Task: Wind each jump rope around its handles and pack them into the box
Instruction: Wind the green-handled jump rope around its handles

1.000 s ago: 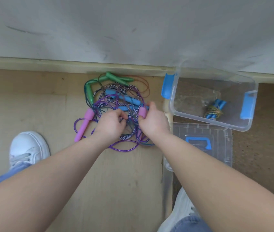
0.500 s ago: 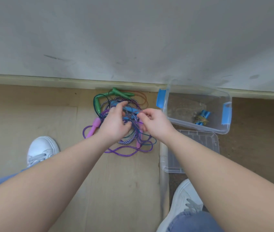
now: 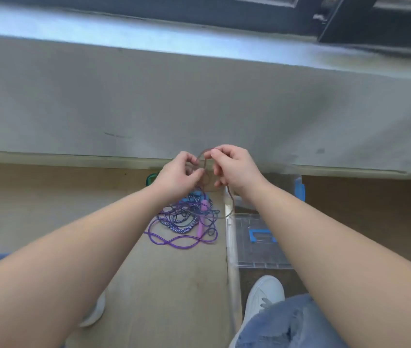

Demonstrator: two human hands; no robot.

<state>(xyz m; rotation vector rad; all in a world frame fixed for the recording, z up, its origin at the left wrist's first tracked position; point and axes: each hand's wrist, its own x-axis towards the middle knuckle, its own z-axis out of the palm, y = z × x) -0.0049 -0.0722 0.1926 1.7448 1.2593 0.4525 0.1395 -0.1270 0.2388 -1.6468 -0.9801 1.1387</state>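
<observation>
A tangle of jump ropes [image 3: 186, 222] lies on the wooden floor: a purple cord, a blue-and-white braided one, pink and blue handles. My left hand [image 3: 178, 175] and my right hand [image 3: 232, 169] are raised above the pile, both pinching a thin brownish rope [image 3: 205, 172] that loops between them and trails down to the pile at the right. The clear box [image 3: 297, 189] with blue clips is mostly hidden behind my right forearm. A green handle [image 3: 152, 178] peeks out left of my left hand.
The box's clear lid [image 3: 257, 249] with a blue handle lies flat on the floor to the right of the pile. A grey wall [image 3: 199, 101] runs across close behind. My white shoes [image 3: 264, 295] and jeans are at the bottom.
Both hands have risen from the pile, lifting a thin brownish rope between them. The view has tilted up, so the wall fills more of the frame and the box is mostly hidden.
</observation>
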